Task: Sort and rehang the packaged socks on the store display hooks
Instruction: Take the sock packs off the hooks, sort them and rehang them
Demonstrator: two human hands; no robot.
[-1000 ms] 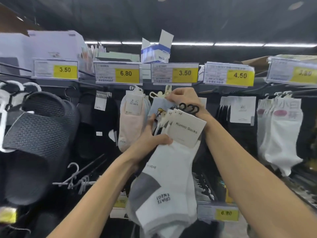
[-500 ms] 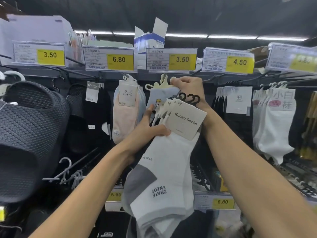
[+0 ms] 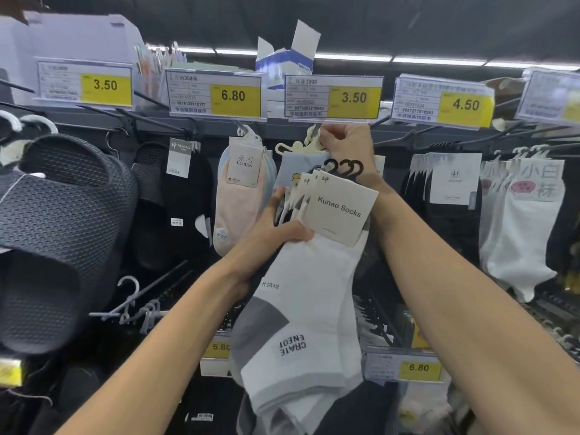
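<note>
My left hand [image 3: 276, 233] grips a bundle of white and grey Kunao socks [image 3: 310, 296] with card labels and black plastic hangers [image 3: 343, 169] fanned at the top. My right hand [image 3: 348, 146] reaches up behind the bundle, under the 3.50 price tag [image 3: 332, 97]. Its fingers pinch a cream plastic hanger [image 3: 309, 142] of a light blue sock pack [image 3: 296, 166] hanging on the display hook. The hook itself is mostly hidden by the hand and the tag.
Pink and blue Luren socks [image 3: 240, 196] hang left of the hands, black Kunao socks [image 3: 185, 196] further left, then dark slippers [image 3: 59, 233]. Black socks [image 3: 448, 208] and white socks [image 3: 521, 221] hang to the right. Bare hooks [image 3: 147, 296] stick out at lower left.
The view shifted slightly down and left. Both hands keep nearly the same pose, the left holding the bundle and the right still at the cream hanger.
</note>
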